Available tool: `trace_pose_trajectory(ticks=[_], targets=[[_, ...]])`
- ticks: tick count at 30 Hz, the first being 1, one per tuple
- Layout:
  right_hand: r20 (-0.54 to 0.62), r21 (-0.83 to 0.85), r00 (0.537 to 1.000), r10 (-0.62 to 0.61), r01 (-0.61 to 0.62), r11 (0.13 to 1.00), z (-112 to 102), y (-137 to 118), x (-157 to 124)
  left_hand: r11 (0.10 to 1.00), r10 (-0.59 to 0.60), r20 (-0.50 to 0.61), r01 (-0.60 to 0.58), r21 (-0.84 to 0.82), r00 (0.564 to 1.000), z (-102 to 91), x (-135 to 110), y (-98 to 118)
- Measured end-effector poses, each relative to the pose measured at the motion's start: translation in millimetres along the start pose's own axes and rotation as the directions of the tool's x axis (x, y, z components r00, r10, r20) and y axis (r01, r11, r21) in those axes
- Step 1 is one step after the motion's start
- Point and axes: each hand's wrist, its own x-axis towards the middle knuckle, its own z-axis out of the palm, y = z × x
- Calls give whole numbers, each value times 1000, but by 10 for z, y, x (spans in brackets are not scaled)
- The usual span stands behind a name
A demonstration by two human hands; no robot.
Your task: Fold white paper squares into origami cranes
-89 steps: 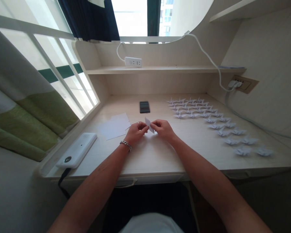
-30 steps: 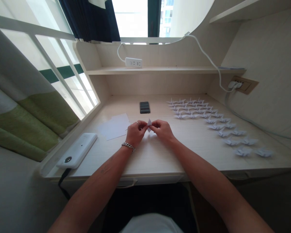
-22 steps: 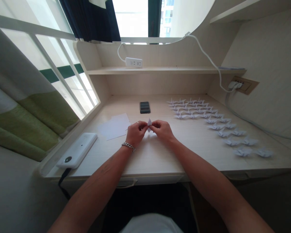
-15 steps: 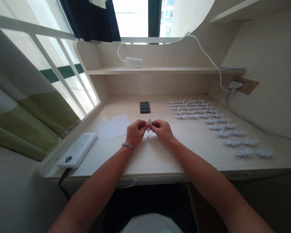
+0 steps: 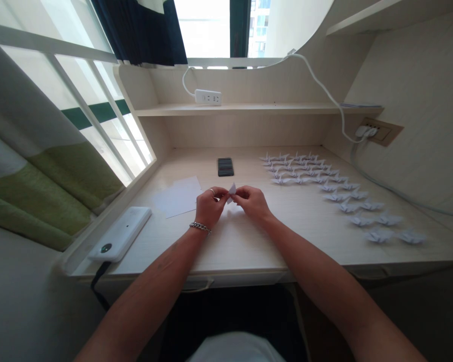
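Observation:
Between my two hands is a small piece of folded white paper (image 5: 232, 189), its pointed tip sticking up above the fingers. My left hand (image 5: 211, 205), with a ring and a chain bracelet, pinches it from the left. From the right, my right hand (image 5: 252, 201) pinches the same piece between thumb and fingers. Fingertips cover most of its lower part, so the folds there are hidden. Flat white paper sheets (image 5: 179, 197) lie on the desk just left of my left hand. Several folded paper cranes (image 5: 337, 196) stand in rows to the right.
A dark phone-like object (image 5: 225, 167) lies beyond my hands on the desk (image 5: 241, 246). At the left edge rests a white rectangular device (image 5: 121, 234) with a dark cable. A power strip (image 5: 208, 97) sits on the shelf, and a wall socket (image 5: 382, 131) with cords is at right.
The folded paper's tip has tilted slightly to the right between my fingers. My hands stay almost in the same place, both still pinching it.

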Motion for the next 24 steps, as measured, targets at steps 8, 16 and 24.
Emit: trace_pose_trajectory(ticks=[8, 16, 24], targets=[[-6, -5, 1000, 4, -4, 1000, -5, -22, -9, 1000, 15, -19, -15, -21, 1000, 25, 6, -47], [-15, -8, 1000, -3, 3, 1000, 0, -1, -4, 999, 32, -18, -32, 0, 999, 9, 4, -16], [-16, -8, 1000, -8, 8, 1000, 0, 19, -1, 999, 9, 53, -12, 47, 999, 15, 19, -29]])
